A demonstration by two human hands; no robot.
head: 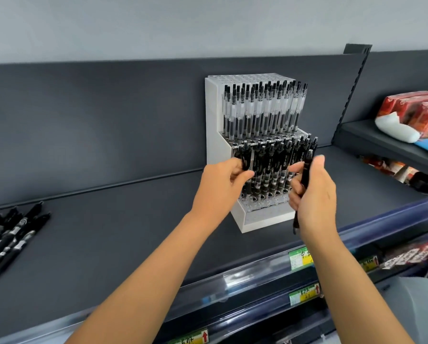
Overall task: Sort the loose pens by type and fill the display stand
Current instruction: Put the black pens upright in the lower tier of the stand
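A white stepped display stand (213,125) sits on the dark shelf. Its upper tier holds a row of clear-barrelled pens (262,108); its lower tier holds black pens (272,165). My left hand (223,182) pinches a black pen (245,157) at the left end of the lower tier. My right hand (312,192) grips another black pen (306,170) upright, just right of the stand's front. Several loose black pens (9,234) lie at the shelf's far left.
The dark shelf (133,232) has a clear price rail (257,271) with yellow-green tags along its front edge. A side shelf at the right carries red packets (416,108). Lower shelves with goods show at the bottom right.
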